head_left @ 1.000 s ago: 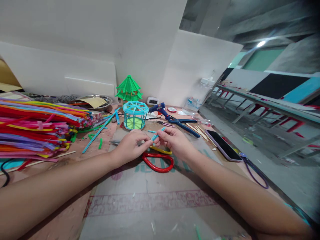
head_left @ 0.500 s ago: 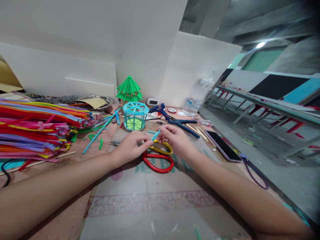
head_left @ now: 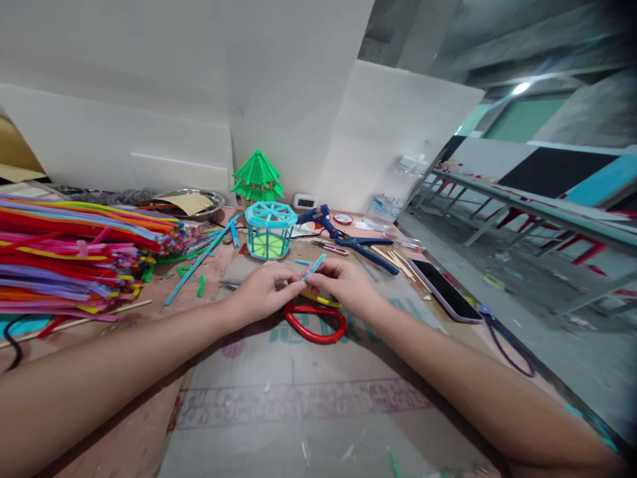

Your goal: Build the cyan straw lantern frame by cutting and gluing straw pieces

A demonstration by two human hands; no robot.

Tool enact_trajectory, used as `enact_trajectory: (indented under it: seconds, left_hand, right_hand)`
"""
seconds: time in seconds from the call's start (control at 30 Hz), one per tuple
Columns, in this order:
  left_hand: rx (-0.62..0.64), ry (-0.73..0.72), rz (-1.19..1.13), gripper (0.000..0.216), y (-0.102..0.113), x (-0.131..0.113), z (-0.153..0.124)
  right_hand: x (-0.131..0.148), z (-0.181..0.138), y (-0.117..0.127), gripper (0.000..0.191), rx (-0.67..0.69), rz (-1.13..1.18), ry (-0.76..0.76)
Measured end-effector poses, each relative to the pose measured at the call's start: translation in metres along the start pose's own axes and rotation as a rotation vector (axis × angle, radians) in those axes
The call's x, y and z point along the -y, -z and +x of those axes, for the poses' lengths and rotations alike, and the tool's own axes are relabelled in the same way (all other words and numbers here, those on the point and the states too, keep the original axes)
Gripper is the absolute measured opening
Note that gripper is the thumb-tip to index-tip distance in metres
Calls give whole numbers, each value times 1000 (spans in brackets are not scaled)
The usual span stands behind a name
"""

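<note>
Between my two hands is a short light-blue pipe cleaner (head_left: pixel 316 263), slanting up to the right. My left hand (head_left: pixel 271 287) pinches its lower end between thumb and finger. My right hand (head_left: pixel 341 282) is closed on it too, fingertips close to the left ones. Scissors with one red and one yellow handle loop (head_left: pixel 315 325) lie right beneath my hands, partly covered by them. Behind stands a round blue pipe-cleaner frame (head_left: pixel 270 229) with a yellow-green base. Farther back is a green tiered roof model (head_left: pixel 257 176).
Bundles of coloured pipe cleaners (head_left: pixel 74 259) fill the left side. A blue glue gun (head_left: pixel 318 218), dark-handled pliers (head_left: pixel 365 249), a craft knife (head_left: pixel 330 248), wooden sticks (head_left: pixel 395 260) and a phone (head_left: pixel 444 290) lie to the right. A small digital clock (head_left: pixel 305 201) stands behind.
My right hand has shifted slightly downward and turned, its fingers now lower on the light-blue pipe cleaner, whose upper end shows more. The craft knife behind has come into view. My left hand barely moved.
</note>
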State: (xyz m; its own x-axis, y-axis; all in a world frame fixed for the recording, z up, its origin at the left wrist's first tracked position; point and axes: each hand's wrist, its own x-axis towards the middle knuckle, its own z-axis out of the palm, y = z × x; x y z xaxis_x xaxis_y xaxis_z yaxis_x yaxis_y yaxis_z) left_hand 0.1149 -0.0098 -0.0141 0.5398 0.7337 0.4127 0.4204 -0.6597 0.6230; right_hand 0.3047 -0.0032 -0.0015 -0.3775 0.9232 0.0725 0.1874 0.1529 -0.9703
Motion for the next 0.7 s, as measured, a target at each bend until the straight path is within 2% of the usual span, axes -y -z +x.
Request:
enact_trajectory:
  seconds: [0.13,0.4,0.53,0.7]
  left_hand:
    - [16,15,-8,32,0,1,0]
    - [77,42,-156,40,-2,7,-1]
    - [43,82,-228,42,-1,6,-1]
    - [48,153,-283,35,-2,3,0]
  right_hand:
    - [-6,0,-2,22,-49,101,10]
    - [-8,0,0,29,-56,53,3]
    - [-9,0,-1,28,-68,74,-27]
    - [-9,0,-4,31,-107,54,-25]
